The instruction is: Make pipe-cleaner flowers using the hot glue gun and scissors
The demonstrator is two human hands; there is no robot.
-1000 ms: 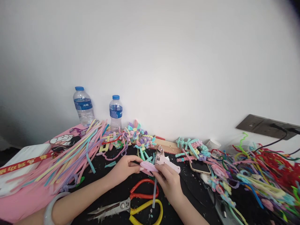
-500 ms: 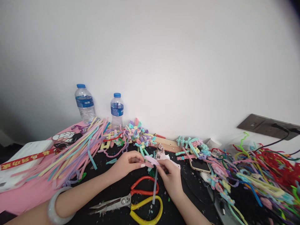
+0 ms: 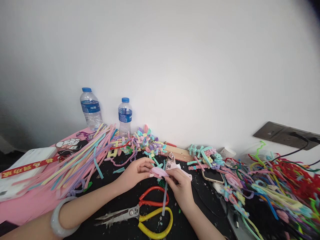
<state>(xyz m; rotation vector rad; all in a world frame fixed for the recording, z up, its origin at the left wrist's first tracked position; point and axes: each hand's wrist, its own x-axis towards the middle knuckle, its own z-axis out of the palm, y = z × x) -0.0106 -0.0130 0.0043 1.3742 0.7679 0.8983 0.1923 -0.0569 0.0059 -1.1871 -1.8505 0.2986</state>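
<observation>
Both my hands meet over the black mat [image 3: 120, 200] near its middle. My left hand [image 3: 133, 173] pinches the left end of a pink pipe-cleaner loop [image 3: 159, 172]. My right hand [image 3: 180, 186] is closed on the loop's right end, and a pale stem [image 3: 164, 200] hangs down from it. A white bangle [image 3: 57, 218] sits on my left wrist. Just below the hands lies a pair of scissors [image 3: 140, 216] with one red and one yellow handle, blades pointing left. A glue gun [image 3: 175, 165] rests just behind my right hand.
Long pastel pipe cleaners [image 3: 75, 161] fan out on the left over a pink sheet [image 3: 27, 208]. Two water bottles [image 3: 90, 109] [image 3: 124, 116] stand by the wall. Finished flowers [image 3: 146, 140] lie behind them. A tangled heap of coloured pipe cleaners [image 3: 275, 186] fills the right. A phone [image 3: 213, 176] lies nearby.
Both hands have drifted slightly up and away from me with the pink loop still held between them. The loop looks flatter and more pinched than a second ago.
</observation>
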